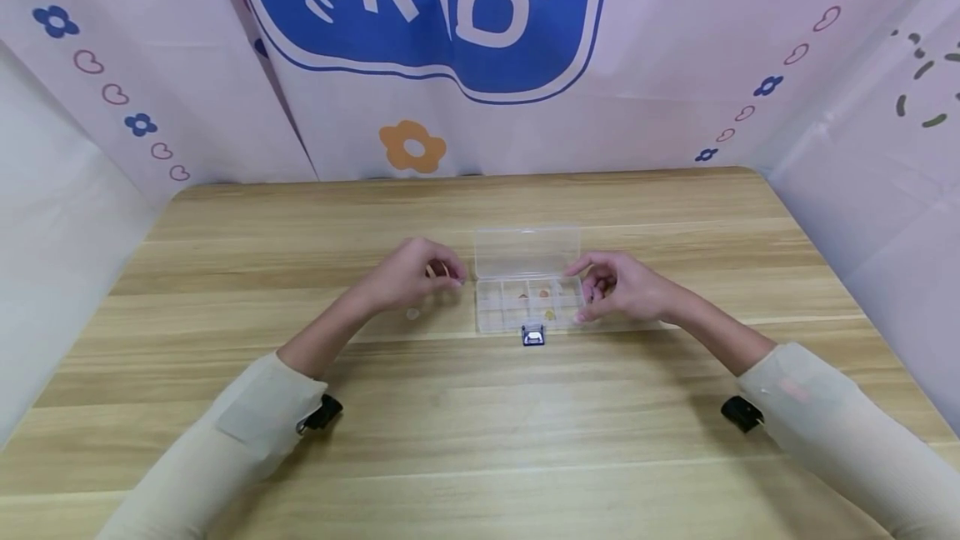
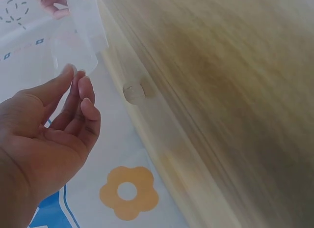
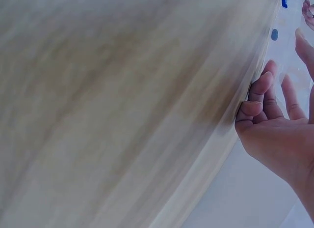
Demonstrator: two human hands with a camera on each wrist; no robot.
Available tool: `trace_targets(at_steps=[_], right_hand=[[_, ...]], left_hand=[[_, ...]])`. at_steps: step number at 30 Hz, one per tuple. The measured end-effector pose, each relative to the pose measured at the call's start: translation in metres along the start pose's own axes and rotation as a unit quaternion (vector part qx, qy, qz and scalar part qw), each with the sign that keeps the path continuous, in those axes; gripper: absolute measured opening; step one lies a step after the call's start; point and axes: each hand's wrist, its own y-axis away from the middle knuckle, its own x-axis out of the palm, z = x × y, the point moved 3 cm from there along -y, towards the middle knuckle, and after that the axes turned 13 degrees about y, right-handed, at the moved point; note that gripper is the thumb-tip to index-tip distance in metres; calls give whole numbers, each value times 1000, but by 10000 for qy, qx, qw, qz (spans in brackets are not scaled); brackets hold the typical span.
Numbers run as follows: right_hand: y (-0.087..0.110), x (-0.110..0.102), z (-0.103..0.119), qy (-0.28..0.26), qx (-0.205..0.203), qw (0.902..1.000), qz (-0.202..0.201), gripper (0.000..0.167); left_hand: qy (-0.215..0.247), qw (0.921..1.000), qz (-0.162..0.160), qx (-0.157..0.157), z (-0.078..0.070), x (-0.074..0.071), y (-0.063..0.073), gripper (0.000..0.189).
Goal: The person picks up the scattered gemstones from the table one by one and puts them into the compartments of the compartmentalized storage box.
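Observation:
A clear plastic compartment box lies on the table with its see-through lid raised at the back. Small orange-brown pieces and a yellow piece sit in its compartments. My right hand grips the box's right end, thumb at the front corner and forefinger at the back. Just left of the box, my left hand pinches a small pale piece between thumb and forefinger, mostly hidden by the fingertips. A clear round piece lies on the table below the left hand.
A small dark blue rectangular piece with a pale middle is at the box's front edge. The wooden table runs back to a printed white cloth. Black wrist mounts stick out from both sleeves.

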Motion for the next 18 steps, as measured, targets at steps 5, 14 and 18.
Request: trace_targets(at_steps=[5,14,18], right_hand=[[-1,0,0,12,29,10000,5,57],[-1,0,1,44,21,10000,1,57],[-1,0,0,67,53,10000,-2,57]], left_hand=[[-12,10000,6,3,0,1,-2,4],[85,10000,-11,-14,-3,6,-5,5],[83,9999,-24,-84,-4,9,-7,6]])
